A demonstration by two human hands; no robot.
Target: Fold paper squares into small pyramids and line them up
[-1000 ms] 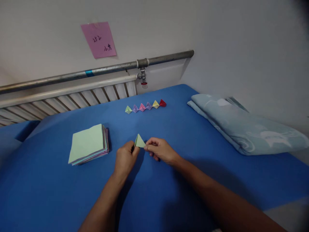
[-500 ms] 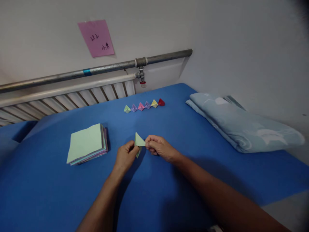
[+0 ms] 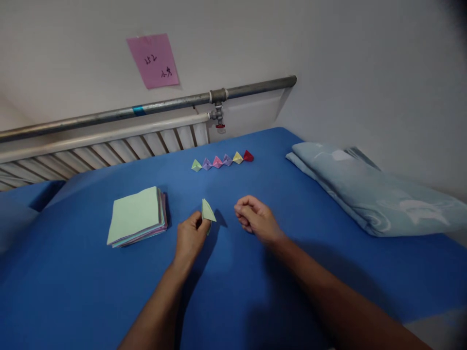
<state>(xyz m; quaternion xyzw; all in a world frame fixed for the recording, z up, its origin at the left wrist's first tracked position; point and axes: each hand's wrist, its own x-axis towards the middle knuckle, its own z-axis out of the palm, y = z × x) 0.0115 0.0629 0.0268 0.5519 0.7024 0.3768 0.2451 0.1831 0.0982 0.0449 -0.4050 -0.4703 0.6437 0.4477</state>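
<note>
Right of the square stack of coloured paper sheets (image 3: 134, 216), the left hand (image 3: 191, 236) is pinching a pale-green folded-paper triangle (image 3: 207, 211), likely light, crushable and best held by its creased layers, while the right hand (image 3: 258, 218) is hovering farther right, fingertips together.

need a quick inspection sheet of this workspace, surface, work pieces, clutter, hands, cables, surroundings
surface: blue covering
work items: green folded paper in hand; paper stack at left, light green on top; row of six folded pieces beyond, green, purple, pink, purple, yellow, red
clutter: folded patterned cloth at right
left hand: grip closed on the folded paper
right hand: fingers curled, apart from the paper, nothing seen in its grip
cables: nothing seen
surroundings: wall with pink sheet, metal pipe, white radiator, valve with red handle
</note>
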